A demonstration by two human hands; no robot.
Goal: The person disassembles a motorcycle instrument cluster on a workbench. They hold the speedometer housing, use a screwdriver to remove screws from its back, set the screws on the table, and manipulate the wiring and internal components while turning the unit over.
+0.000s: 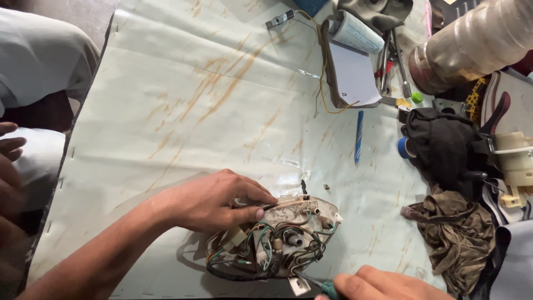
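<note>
Head view: left fingers (252, 201) steady wired housing (275, 241), apparently.

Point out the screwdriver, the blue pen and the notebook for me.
screwdriver (319, 285), head view, green handle by the right hand
blue pen (358, 136), head view, middle of barrel
notebook (355, 75), head view, open blank page

Lay on the stained worktop (183, 94): open notepad (355, 72), blue pen (359, 136), black cloth (441, 147), brown rag (458, 233), plastic jar (472, 47).
</note>
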